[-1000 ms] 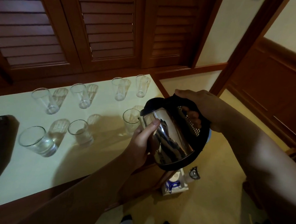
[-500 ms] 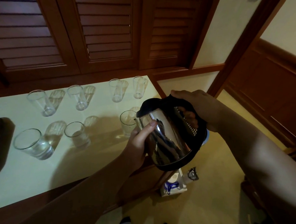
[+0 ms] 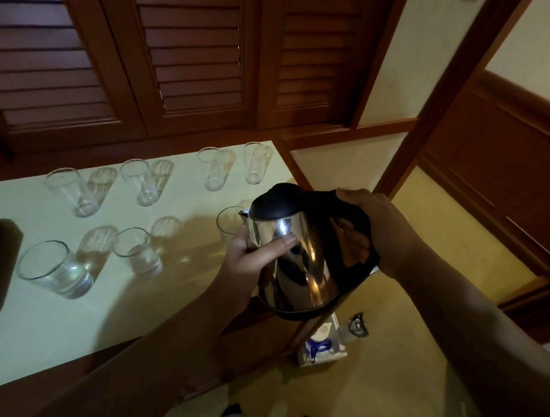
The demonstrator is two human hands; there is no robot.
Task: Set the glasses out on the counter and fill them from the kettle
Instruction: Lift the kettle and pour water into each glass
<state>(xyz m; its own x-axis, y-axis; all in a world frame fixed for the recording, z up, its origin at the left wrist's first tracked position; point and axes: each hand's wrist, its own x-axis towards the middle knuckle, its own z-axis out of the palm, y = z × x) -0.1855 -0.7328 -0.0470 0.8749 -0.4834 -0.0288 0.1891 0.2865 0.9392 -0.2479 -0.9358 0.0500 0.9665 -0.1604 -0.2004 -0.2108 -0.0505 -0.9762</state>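
At the counter's right edge [image 3: 281, 157], both hands grip the kettle [image 3: 299, 258].

bare counter [image 3: 50, 330] near front edge, glasses [image 3: 140, 182] crowding the back, kettle [image 3: 296, 254] blocking right end

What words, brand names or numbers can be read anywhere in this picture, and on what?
No text can be read here.
Kettle: shiny steel body and black lid, no brand or marking visible.
White box on the floor: blue marks, too small and blurred to read.
Small dark item beside it: a pale mark, unreadable.
Glasses on the counter: plain, no print.
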